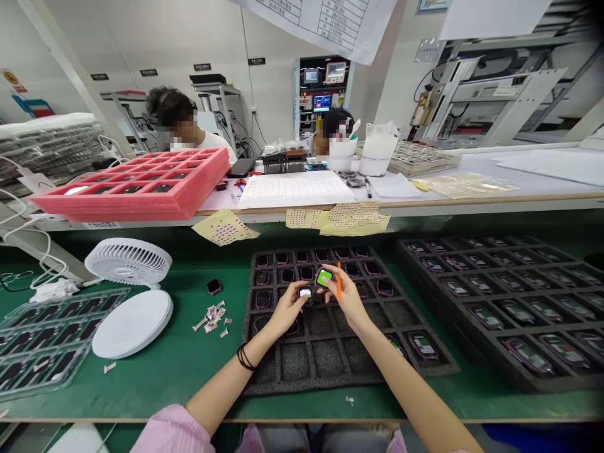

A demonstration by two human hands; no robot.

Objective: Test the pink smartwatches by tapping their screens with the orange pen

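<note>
Above the black foam tray (295, 362), both hands are close together. My left hand (285, 309) has its fingers closed round a small watch with a lit, partly white screen (306, 293). In my right hand (348, 298) is another watch, its screen bright green (324, 277); an orange stick (338, 282) stands upright between the fingers of that hand. Dark watches fill the tray's back compartments, and a watch with a lit screen (424, 345) lies at its front right. Several compartments in the middle and front hold nothing.
Right of the tray, a second foam tray (514, 379) holds many watches. To the left are a white fan (132, 324), clear plastic trays (70, 377), a lone watch (214, 287) and small scraps (212, 316). A pink foam tray (184, 204) sits on the shelf; two people are beyond.
</note>
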